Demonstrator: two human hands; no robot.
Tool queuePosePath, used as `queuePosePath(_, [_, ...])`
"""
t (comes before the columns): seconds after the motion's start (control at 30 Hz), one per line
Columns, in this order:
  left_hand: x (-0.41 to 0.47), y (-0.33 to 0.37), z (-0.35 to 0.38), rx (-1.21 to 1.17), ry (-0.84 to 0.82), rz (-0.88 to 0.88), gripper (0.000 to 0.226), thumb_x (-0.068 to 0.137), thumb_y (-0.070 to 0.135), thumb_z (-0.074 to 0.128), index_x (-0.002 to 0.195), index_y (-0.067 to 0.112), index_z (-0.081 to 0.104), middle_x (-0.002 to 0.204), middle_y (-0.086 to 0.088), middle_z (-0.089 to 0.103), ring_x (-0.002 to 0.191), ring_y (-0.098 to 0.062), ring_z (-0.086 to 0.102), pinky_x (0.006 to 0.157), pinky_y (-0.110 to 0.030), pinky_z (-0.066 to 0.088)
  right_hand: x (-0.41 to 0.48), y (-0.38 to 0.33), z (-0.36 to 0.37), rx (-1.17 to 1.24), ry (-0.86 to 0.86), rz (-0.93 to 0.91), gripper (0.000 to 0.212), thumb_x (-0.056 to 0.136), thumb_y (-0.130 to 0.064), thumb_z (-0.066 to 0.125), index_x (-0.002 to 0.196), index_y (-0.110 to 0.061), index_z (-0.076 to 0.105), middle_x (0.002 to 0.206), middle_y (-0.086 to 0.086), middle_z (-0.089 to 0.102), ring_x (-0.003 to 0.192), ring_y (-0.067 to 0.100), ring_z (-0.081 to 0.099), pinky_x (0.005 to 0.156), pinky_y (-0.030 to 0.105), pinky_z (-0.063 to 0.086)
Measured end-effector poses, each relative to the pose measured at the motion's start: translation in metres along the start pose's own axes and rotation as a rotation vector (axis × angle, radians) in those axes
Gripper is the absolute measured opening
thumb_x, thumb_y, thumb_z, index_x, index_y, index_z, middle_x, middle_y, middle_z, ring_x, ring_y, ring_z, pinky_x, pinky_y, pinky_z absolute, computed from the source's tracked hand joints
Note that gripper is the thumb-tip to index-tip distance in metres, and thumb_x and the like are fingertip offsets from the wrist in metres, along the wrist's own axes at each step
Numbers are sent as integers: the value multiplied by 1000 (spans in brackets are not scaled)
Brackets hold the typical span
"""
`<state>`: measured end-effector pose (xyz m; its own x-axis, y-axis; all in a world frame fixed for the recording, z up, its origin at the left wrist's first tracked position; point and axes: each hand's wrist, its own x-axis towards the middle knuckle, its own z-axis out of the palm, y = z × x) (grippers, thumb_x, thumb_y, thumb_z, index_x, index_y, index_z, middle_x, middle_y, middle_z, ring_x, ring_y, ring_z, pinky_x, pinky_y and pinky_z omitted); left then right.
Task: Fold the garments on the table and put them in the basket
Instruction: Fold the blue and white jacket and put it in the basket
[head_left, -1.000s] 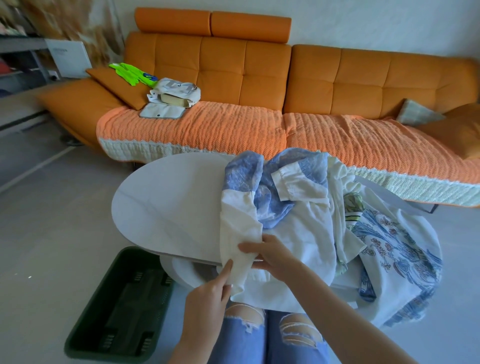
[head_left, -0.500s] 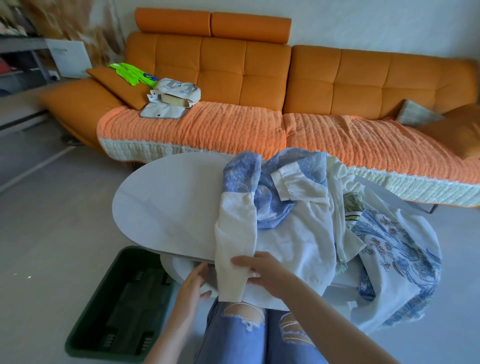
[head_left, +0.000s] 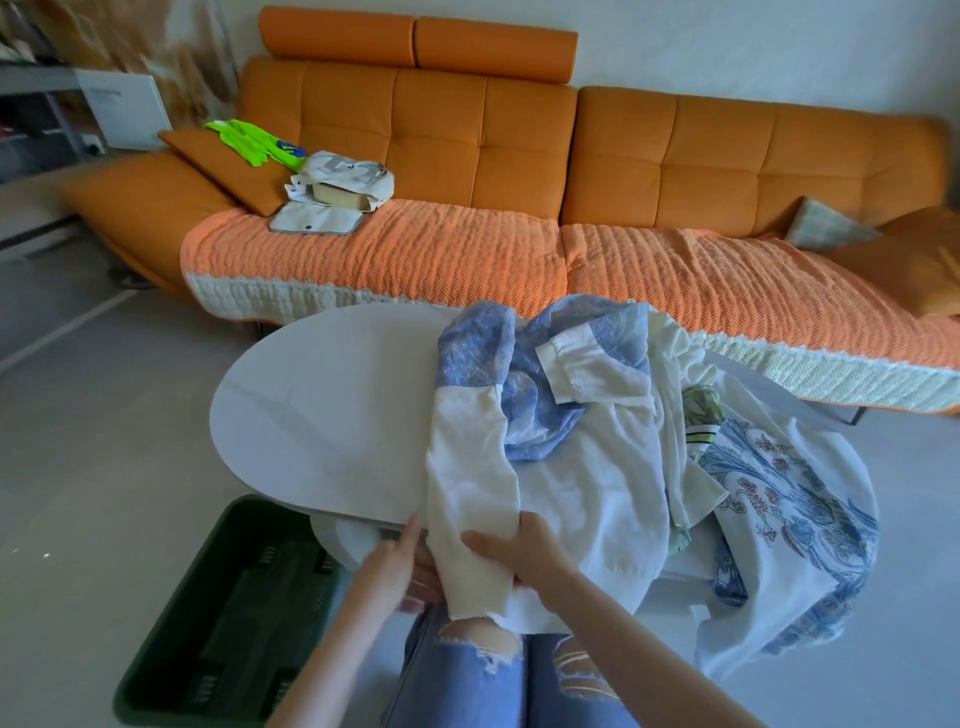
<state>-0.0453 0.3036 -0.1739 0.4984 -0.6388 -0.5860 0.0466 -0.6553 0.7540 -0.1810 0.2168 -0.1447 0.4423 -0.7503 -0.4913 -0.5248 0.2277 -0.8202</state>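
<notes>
While R hand (head_left: 519, 551) pinches white sleeve (head_left: 467, 467), L hand (head_left: 400, 561) touches it, fingers straight, just left of grip; basket (head_left: 176, 623) lower-left.

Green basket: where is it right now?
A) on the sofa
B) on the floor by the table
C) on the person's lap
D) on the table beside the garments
B: the green basket stands on the floor at the near left edge of the table, with no garment in it.
</notes>
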Motion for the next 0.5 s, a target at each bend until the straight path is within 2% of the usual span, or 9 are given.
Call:
queuePosePath(0.07, [14, 16, -13, 319, 233, 233, 49, 101, 39, 31, 110, 2, 61, 86, -6, 61, 68, -20, 59, 65, -30, 52, -3, 3, 0, 45, -102, 24, 47, 78, -35, 74, 108, -1, 61, 84, 9, 68, 60, 15, 65, 45, 24, 50])
queuePosePath(0.13, [30, 39, -24, 358, 346, 328, 49, 99, 41, 34, 95, 3, 66, 84, -6, 60, 76, -22, 54, 72, -30, 42, -5, 3, -1, 105, -191, 45, 44, 80, -32, 73, 106, 3, 62, 79, 12, 67, 56, 17, 64, 51, 29, 56])
queuePosePath(0.2, [54, 62, -27, 320, 351, 351, 50, 95, 42, 41, 81, 0, 63, 79, -10, 64, 77, -27, 57, 70, -33, 44, -6, 4, -3, 141, -256, 64, 40, 79, -22, 74, 106, 7, 64, 80, 15, 63, 54, 15, 60, 58, 31, 58])
queuePosePath(0.3, [87, 90, -21, 296, 319, 320, 49, 91, 42, 51, 60, 6, 44, 63, -10, 51, 74, -29, 54, 64, -32, 36, -4, 7, -3, 155, -274, 90, 38, 75, -12, 75, 105, 9, 64, 70, 11, 53, 47, 10, 49, 53, 26, 55])
queuePosePath(0.4, [114, 106, -14, 151, 256, 238, 48, 83, 47, 63, 67, 2, 56, 67, -13, 58, 76, -29, 59, 65, -28, 37, -2, 8, 2, 65, -239, 96, 35, 74, -15, 76, 100, 6, 66, 52, -1, 50, 42, 6, 47, 47, 21, 50])
queuePosePath(0.5, [131, 119, -3, 167, 240, 265, 42, 81, 41, 66, 70, 1, 58, 65, -11, 57, 71, -26, 57, 63, -28, 37, -3, 5, 8, -16, -241, 39, 29, 73, -22, 78, 93, -2, 69, 54, -4, 55, 43, 3, 52, 44, 20, 47])
